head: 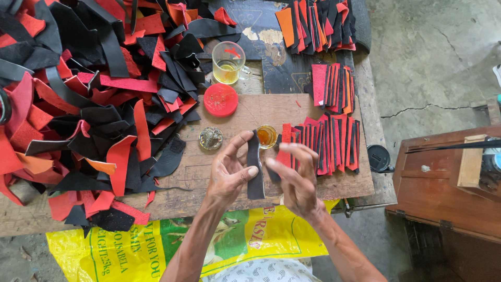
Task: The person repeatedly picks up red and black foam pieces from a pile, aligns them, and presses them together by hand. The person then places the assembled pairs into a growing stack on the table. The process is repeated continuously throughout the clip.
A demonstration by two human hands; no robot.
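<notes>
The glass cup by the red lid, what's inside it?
The glass cup holds a shallow layer of yellowish liquid at the bottom, and a small red scrap shows higher up, at its rim or wall. I cannot tell what the liquid is, or whether anything lies beneath it.

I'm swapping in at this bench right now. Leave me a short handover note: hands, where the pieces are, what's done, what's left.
Left hand: fingers pinch a black strip, held upright over the wooden board.
Right hand: open, fingertips at the strip's edge.
Small glue jar open just behind the strip; its lid lies beside it.
Done: red and black strips laid overlapping in a row to the right, more stacks behind.
Left: the big loose pile of offcuts on the left.
</notes>
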